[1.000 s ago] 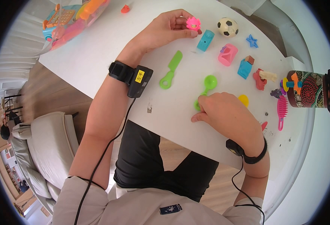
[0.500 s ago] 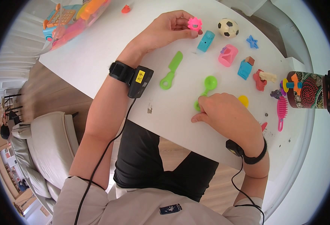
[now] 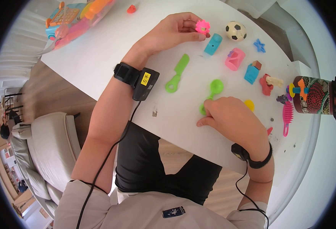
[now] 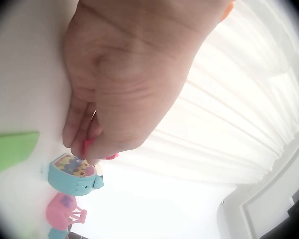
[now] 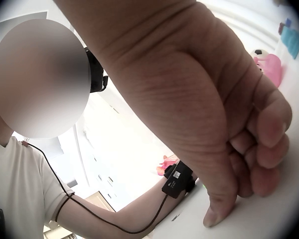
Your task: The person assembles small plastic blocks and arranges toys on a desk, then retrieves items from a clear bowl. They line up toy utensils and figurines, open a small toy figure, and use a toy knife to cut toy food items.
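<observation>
At the table's far side in the head view, my left hand (image 3: 173, 32) pinches a pink flower-shaped toy (image 3: 202, 27) between thumb and fingers, just left of a teal toy (image 3: 213, 44). In the left wrist view the hand (image 4: 124, 74) mostly hides the pink piece, above the teal toy (image 4: 74, 177). My right hand (image 3: 235, 116) rests at the handle end of a green spoon (image 3: 216, 86) and covers part of it. Its fingers lie loosely curled in the right wrist view, thumb down on the table, with nothing seen gripped in the hand (image 5: 204, 109).
A green knife (image 3: 178, 70) lies between the arms. Rightward are a ball (image 3: 236, 31), a blue star (image 3: 259, 45), a pink toy (image 3: 235, 59), a blue toy (image 3: 251, 73), a pink comb (image 3: 288, 116) and a patterned container (image 3: 315, 95). A toy phone (image 3: 65, 17) is back left.
The head view has shifted slightly, so the table and toys appear a little further right and lower. Both hands keep nearly the same places among the toys.
</observation>
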{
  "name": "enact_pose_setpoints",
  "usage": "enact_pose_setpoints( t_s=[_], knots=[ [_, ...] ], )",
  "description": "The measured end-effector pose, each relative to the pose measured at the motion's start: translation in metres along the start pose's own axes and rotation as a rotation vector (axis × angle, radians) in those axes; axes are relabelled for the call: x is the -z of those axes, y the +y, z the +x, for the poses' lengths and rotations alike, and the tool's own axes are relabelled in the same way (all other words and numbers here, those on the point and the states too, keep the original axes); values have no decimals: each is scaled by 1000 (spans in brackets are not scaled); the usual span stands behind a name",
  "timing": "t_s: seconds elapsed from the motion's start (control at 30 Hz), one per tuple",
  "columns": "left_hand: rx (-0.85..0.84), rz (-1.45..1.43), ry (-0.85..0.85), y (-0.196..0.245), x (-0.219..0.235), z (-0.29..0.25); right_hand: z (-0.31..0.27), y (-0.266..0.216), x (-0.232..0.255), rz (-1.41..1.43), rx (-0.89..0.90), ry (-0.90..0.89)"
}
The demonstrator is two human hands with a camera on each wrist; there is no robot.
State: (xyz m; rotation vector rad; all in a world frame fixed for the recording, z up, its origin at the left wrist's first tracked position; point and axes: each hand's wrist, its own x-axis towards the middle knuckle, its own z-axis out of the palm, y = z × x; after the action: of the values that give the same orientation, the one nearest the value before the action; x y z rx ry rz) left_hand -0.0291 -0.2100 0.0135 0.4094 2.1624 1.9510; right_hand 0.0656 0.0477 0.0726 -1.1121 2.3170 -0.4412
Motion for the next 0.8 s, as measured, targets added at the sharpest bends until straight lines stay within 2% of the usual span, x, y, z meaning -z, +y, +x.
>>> enact_pose_setpoints(
  t_s=[0.5,0.8],
  knots=[
    [-6,-12,-7,-1,1,2,3,-3,6,4,-57,-77],
    [-6,28,19,-3,-2,2,0,0,3,15,-39,-32]
  ],
)
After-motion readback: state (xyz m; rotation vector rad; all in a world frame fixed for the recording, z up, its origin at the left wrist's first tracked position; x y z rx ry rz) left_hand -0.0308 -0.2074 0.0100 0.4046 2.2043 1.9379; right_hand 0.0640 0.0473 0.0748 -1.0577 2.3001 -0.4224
